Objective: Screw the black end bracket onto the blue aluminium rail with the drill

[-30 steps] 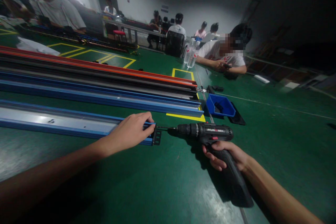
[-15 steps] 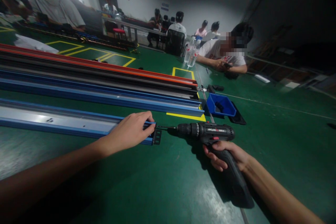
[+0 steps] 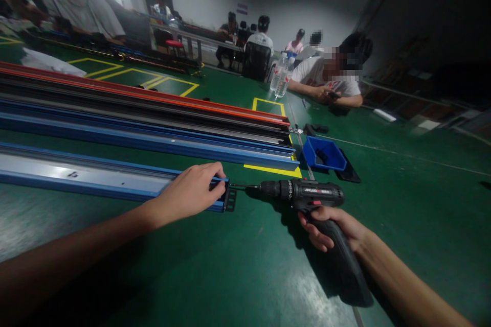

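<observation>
My left hand (image 3: 194, 186) is closed over the right end of a long blue rail (image 3: 115, 189) with a silvery inner face, which lies on the green table. A black slotted end plate (image 3: 230, 201) sits at that rail end, just beyond my fingertips. My right hand (image 3: 330, 225) is wrapped round the handle of a black cordless drill (image 3: 314, 193). The drill points left, and its long thin bit (image 3: 245, 186) reaches the end plate near my left fingers. Whether a screw sits at the bit's tip is too small to tell.
Behind the rail lie several more long rails, blue (image 3: 245, 153), black and orange (image 3: 230, 110). A blue bin (image 3: 326, 156) with dark parts stands right of their ends. Water bottles (image 3: 282, 76) stand farther back, near a seated person (image 3: 322, 82) leaning on the table.
Hardly anything differs. Both hands, the drill and the rail keep their places, with only a very slight shift of the whole view.
</observation>
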{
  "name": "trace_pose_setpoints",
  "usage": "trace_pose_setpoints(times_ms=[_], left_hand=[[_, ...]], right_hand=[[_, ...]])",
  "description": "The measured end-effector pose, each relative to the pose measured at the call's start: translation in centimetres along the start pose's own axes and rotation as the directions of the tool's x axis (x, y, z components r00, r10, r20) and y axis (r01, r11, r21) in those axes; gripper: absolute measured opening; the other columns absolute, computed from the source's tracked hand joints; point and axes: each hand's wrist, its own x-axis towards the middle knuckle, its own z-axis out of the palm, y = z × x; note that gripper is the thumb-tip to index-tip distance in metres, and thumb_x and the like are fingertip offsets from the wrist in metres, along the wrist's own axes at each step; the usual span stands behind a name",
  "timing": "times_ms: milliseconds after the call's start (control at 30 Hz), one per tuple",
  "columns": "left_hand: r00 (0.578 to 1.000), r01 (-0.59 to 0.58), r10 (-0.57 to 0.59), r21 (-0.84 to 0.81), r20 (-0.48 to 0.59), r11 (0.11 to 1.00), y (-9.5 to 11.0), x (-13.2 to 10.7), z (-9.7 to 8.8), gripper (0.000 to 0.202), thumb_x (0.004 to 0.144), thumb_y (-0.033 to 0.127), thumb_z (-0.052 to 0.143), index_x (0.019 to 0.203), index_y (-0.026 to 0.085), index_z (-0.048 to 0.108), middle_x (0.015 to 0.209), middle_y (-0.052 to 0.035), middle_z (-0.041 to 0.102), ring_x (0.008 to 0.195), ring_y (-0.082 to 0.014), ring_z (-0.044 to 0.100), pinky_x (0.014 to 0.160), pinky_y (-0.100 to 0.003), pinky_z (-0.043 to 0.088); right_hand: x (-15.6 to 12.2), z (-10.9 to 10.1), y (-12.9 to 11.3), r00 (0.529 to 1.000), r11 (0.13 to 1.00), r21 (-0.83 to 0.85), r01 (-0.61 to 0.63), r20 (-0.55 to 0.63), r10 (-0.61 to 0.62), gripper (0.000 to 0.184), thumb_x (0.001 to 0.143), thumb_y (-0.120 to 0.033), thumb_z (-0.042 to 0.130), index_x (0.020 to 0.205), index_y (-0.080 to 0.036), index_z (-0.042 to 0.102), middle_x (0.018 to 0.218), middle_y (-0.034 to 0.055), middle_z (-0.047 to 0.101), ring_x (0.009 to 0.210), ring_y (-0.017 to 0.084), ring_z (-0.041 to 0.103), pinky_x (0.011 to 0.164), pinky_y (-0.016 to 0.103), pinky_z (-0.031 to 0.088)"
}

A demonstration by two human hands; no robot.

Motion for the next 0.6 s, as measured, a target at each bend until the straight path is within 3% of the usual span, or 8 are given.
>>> trace_pose_setpoints(times_ms=[600], left_hand=[[1.000, -0.008, 0.008, 0.015, -0.017, 1.000, 0.04, 0.11, 0.15, 0.015, 0.094, 0.032, 0.051, 0.099, 0.023, 0.062, 0.100, -0.0040, 0.072, 0.091, -0.0250, 0.068, 0.078, -0.038, 0.047]], right_hand=[[0.04, -0.08, -0.04, 1.000, 1.000, -0.009, 0.011, 0.013, -0.011, 0.026, 0.090, -0.029, 0.067, 0.098, -0.005, 0.074, 0.072, 0.0029, 0.066, 0.044, 0.005, 0.050, 0.051, 0.021, 0.051]])
